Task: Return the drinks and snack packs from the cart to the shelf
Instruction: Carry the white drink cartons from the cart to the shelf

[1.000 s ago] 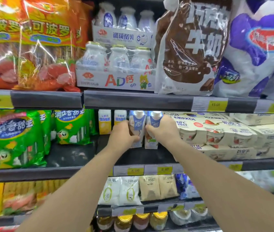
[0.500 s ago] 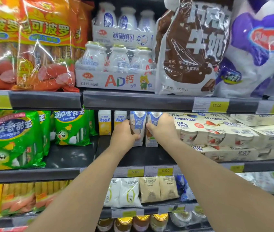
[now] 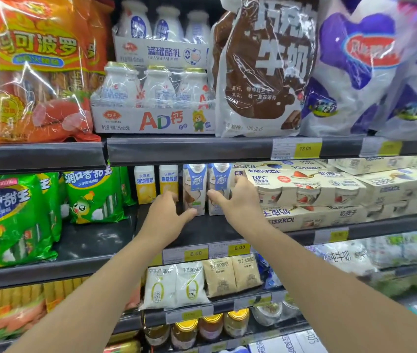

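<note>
Two blue-and-white drink cartons stand side by side on the middle shelf (image 3: 202,233), the left carton (image 3: 195,187) and the right carton (image 3: 219,179). My left hand (image 3: 168,216) is just in front of the left carton with fingers spread, its thumb near the carton's base. My right hand (image 3: 239,202) is spread around the right carton, thumb across its front and fingers at its right side, in a loose hold at most. Both cartons rest upright on the shelf.
Two yellow-and-white cartons (image 3: 156,183) stand left of the blue ones. Boxed yogurt multipacks (image 3: 304,189) are stacked at the right, green snack bags (image 3: 11,215) at the left. The shelf above holds bottle packs (image 3: 156,98) and large milk bags (image 3: 266,67). Pouches and jars fill the lower shelves.
Both hands were closed on the two cartons before; now the fingers have opened and the hands have drawn back a little. The cartons stay standing on the shelf.
</note>
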Demonstrator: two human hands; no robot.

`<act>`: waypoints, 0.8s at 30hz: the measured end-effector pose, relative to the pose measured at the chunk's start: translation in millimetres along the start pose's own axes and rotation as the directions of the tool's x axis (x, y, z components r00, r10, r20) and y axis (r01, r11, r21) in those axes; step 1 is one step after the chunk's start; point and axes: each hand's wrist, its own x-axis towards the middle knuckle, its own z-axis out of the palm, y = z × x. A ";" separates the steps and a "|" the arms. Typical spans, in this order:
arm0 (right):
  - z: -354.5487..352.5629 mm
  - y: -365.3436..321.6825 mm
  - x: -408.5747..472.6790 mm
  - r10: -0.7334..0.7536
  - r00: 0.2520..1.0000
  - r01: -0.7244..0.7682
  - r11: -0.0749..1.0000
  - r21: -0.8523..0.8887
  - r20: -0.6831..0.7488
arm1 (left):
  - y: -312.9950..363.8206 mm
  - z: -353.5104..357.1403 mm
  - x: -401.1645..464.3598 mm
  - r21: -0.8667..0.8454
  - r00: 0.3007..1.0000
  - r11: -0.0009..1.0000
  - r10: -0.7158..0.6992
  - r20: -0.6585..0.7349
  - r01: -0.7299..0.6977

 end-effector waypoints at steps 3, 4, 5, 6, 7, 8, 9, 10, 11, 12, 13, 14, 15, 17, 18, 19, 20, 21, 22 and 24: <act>-12.9 -0.8 -22.0 -0.079 0.997 0.079 0.995 0.058 0.007 | 13.4 -10.8 -17.9 0.030 1.000 0.999 -0.025 0.002 0.025; -20.5 -0.9 -29.1 -0.098 0.995 0.096 0.993 0.075 0.022 | 23.1 -13.2 -23.5 0.037 1.000 0.999 -0.022 0.013 0.022; -29.7 -0.9 -35.9 -0.121 0.992 0.118 0.990 0.078 0.036 | 34.5 -15.7 -29.5 0.054 1.000 0.999 -0.006 0.029 0.004; -40.7 1.7 -41.3 -0.143 0.989 0.140 0.988 0.065 0.042 | 47.0 -16.9 -35.0 0.077 0.999 0.996 0.030 0.044 -0.033; -56.7 6.6 -47.1 -0.163 0.986 0.162 0.986 0.032 0.041 | 62.6 -15.7 -40.7 0.113 0.994 0.989 0.087 0.059 -0.094; -74.6 15.6 -51.5 -0.172 0.984 0.172 0.985 -0.007 0.037 | 80.0 -13.0 -46.8 0.150 0.986 0.976 0.151 0.078 -0.161; -94.4 27.3 -56.2 -0.170 0.985 0.171 0.984 -0.054 0.036 | 97.7 -8.0 -52.6 0.182 0.973 0.958 0.205 0.109 -0.222; -115.1 43.5 -60.8 -0.153 0.987 0.156 0.982 -0.107 0.039 | 117.0 -0.3 -57.8 0.205 0.956 0.938 0.251 0.149 -0.278; -138.0 62.3 -66.3 -0.137 0.990 0.142 0.974 -0.176 0.044 | 137.3 10.7 -63.4 0.219 0.938 0.920 0.285 0.196 -0.325; -163.2 83.2 -72.9 -0.114 0.992 0.123 0.962 -0.246 0.049 | 158.3 24.8 -70.0 0.223 0.918 0.902 0.316 0.240 -0.369; -189.6 106.5 -80.3 -0.077 0.995 0.092 0.944 -0.318 0.058 | 179.9 42.8 -76.3 0.230 0.892 0.879 0.347 0.289 -0.417; -215.2 129.8 -89.1 -0.037 0.997 0.059 0.917 -0.395 0.064 | 200.5 62.6 -82.7 0.238 0.859 0.850 0.379 0.343 -0.470; -239.6 152.4 -98.8 0.006 0.998 0.022 0.881 -0.472 0.058 | 219.7 82.7 -90.1 0.255 0.820 0.811 0.407 0.402 -0.527; -297.7 202.4 -127.8 0.114 0.993 -0.080 0.816 -0.572 0.023 | 265.6 134.2 -110.9 0.282 0.737 0.724 0.441 0.512 -0.630; -309.7 215.8 -134.5 0.138 0.990 -0.098 0.805 -0.585 0.024 | 273.8 147.2 -112.5 0.297 0.720 0.708 0.420 0.552 -0.641; -333.1 233.3 -149.0 0.166 0.986 -0.135 0.788 -0.601 -0.003 | 293.1 169.0 -122.3 0.285 0.688 0.691 0.416 0.595 -0.665; -360.1 253.7 -166.4 0.205 0.978 -0.182 0.765 -0.617 -0.034 | 316.7 194.1 -136.5 0.263 0.651 0.670 0.427 0.628 -0.694; -385.6 273.4 -183.1 0.251 0.966 -0.227 0.731 -0.643 -0.056 | 339.2 216.0 -152.6 0.239 0.613 0.649 0.442 0.655 -0.723; -410.1 292.1 -200.2 0.293 0.953 -0.264 0.693 -0.671 -0.073 | 362.5 235.8 -169.9 0.209 0.571 0.623 0.464 0.677 -0.754; -455.7 328.2 -235.8 0.357 0.927 -0.330 0.639 -0.694 -0.112 | 407.7 273.7 -205.3 0.163 0.498 0.581 0.481 0.721 -0.797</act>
